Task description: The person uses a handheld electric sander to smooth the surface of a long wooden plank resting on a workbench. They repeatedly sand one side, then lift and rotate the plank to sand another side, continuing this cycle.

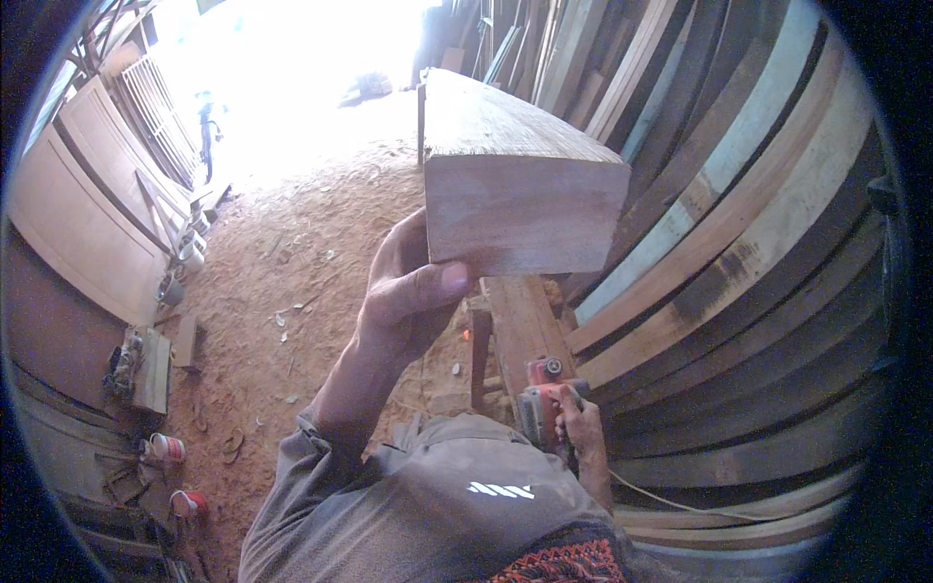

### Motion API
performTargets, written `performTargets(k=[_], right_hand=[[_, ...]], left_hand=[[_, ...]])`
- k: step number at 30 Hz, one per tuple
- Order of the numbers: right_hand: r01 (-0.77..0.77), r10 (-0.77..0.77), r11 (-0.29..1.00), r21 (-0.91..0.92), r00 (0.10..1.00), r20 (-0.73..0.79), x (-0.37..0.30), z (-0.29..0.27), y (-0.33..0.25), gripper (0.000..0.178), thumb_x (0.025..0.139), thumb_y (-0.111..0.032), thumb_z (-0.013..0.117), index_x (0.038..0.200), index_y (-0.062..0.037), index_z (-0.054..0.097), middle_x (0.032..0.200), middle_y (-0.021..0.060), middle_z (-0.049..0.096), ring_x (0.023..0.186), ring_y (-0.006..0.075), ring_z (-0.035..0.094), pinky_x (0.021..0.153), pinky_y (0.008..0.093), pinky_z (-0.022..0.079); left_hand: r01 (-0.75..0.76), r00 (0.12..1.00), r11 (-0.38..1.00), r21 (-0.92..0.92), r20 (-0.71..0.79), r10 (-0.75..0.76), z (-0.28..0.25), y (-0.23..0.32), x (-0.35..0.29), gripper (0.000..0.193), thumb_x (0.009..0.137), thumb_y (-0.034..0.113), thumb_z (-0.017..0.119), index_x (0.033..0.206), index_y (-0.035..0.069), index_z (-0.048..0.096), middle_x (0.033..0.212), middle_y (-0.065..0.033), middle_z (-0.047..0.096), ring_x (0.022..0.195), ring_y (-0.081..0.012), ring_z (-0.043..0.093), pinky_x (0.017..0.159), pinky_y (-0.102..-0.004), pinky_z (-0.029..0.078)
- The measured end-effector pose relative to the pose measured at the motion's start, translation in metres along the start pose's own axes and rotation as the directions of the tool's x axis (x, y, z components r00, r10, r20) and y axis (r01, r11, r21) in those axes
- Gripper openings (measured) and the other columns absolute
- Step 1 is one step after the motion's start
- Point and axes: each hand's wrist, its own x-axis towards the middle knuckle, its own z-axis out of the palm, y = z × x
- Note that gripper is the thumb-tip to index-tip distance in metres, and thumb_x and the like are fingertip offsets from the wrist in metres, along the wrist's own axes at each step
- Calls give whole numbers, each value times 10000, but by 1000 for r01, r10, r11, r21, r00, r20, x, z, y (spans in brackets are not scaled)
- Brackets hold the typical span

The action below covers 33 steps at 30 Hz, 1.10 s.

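A thick, pale wooden beam [525, 216] is raised in front of me, its sawn end face toward me and its length running away. My left hand [413, 287] grips its near lower left corner, thumb on the end face; the other fingers are partly hidden behind the wood. Lower right, my right hand [581, 428] is closed round the handle of a red and grey electric hand planer [537, 410]. The planer rests on a long wooden bench plank [525, 325], which passes beneath the beam. The planer's underside is hidden.
Many boards [739, 262] lean in stacks along the right side. A pale cord [671, 500] trails right of the planer. Wood shavings litter the dirt floor [282, 291]. Door panels [92, 219], a white bucket [167, 447] and a red-rimmed tub [188, 503] stand at left. Bright daylight fills the far opening.
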Motion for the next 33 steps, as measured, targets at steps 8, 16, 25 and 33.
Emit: performTargets(k=[8,16,25,33], right_hand=[[35,-38,996,-77,998,-42,-3,1,-3,544,975,-571,670,895,-34,708,631,-5,601,498,88,551,465,277,432],[6,-12,991,-131,999,-39,-7,-2,-9,540,960,-563,691,837,-37,698,600,-1,609,479,90,562,440,295,427],[22,-28,987,-157,999,-32,-5,-3,-11,554,966,-567,674,832,-30,707,584,17,618,480,109,578,448,310,428],[-73,62,982,-174,996,-66,-7,-3,-10,567,975,-584,659,852,-32,705,608,12,617,491,107,569,458,307,427]], left_hand=[[-7,996,999,35,-86,10,-51,-12,-18,880,786,343,783,1442,-126,429,1349,-226,586,1262,-297,583,1110,-437,429],[-94,994,994,-50,-60,91,-92,1,-35,843,833,414,741,1456,-76,453,1390,-200,574,1286,-305,568,1130,-466,405],[-109,994,989,-101,-27,107,-102,1,-34,808,886,494,693,1471,-20,479,1437,-169,561,1313,-315,551,1152,-498,377],[-116,992,969,-217,22,124,-99,-4,-43,784,933,566,651,1485,29,502,1479,-143,550,1337,-323,536,1172,-526,353]])
